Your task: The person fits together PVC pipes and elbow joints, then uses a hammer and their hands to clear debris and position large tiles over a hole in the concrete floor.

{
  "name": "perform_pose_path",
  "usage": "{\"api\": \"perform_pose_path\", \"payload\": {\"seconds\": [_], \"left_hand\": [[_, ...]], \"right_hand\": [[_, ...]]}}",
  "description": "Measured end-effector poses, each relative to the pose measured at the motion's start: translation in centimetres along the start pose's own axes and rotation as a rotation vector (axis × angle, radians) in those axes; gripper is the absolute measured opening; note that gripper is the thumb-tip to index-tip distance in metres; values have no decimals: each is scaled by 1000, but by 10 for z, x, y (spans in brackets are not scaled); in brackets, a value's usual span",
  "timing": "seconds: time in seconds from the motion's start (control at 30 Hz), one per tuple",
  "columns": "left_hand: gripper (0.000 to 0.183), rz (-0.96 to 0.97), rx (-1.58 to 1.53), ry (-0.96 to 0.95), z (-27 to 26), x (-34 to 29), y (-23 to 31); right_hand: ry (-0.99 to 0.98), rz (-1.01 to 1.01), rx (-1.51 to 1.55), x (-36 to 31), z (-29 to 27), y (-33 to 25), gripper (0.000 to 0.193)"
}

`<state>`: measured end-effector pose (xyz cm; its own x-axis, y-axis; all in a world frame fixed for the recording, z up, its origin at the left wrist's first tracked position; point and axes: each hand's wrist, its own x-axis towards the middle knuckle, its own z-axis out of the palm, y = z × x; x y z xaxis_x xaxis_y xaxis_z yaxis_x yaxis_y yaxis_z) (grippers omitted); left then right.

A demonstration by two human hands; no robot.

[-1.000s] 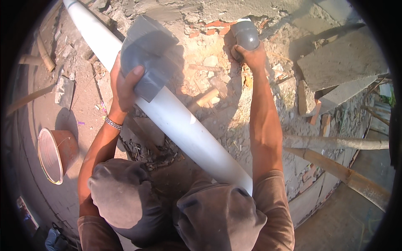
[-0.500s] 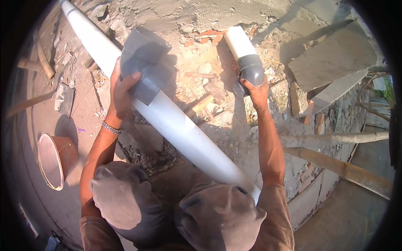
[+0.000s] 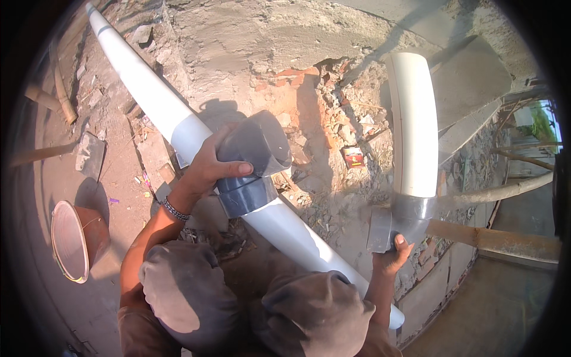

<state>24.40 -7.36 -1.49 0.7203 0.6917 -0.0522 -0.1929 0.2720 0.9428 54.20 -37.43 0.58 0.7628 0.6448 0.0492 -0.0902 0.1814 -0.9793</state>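
Note:
My left hand (image 3: 208,163) is closed around a dark grey pipe elbow (image 3: 253,152), its thumb lying across the bend. The elbow's wide mouth faces up and to the right. It overlaps the long white pipe (image 3: 291,229) in view; whether they touch I cannot tell. At the right, my right hand (image 3: 391,259) grips another grey elbow (image 3: 410,215), thumb on its lower side. Out of that elbow rises a short white pipe (image 3: 413,128), nearly upright. Most of the right-hand fingers are hidden behind the fitting. The long pipe slants from the far left down past my knees.
An orange-brown bucket (image 3: 95,235) stands on the left. Rubble and broken brick (image 3: 351,113) lie along the rough wall (image 3: 238,35) ahead. A concrete slab (image 3: 470,80) leans at the far right, near wooden poles (image 3: 505,191). A small red packet (image 3: 353,157) lies among the debris.
My left hand has brought its elbow nearer and to the right, turning it. The right hand has come back toward me, swinging the short pipe upright. The long pipe stays at a similar slant.

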Motion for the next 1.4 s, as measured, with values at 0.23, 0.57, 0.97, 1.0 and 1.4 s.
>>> {"api": "perform_pose_path", "payload": {"seconds": [0.23,0.57,0.97,1.0,1.4], "left_hand": [[108,-52,151,-162,16,-13,-7],[114,-48,235,-204,16,-19,-15],[108,-67,251,-251,20,-11,-14],[107,-67,255,-251,20,-12,-12],[100,-63,206,-321,19,-9,-19]], "right_hand": [[55,-201,131,20,82,-20,81],[-72,-136,177,19,114,19,76],[-33,-108,177,23,112,24,79],[-19,-105,181,23,114,22,79],[-55,-97,209,28,108,27,81]]}}
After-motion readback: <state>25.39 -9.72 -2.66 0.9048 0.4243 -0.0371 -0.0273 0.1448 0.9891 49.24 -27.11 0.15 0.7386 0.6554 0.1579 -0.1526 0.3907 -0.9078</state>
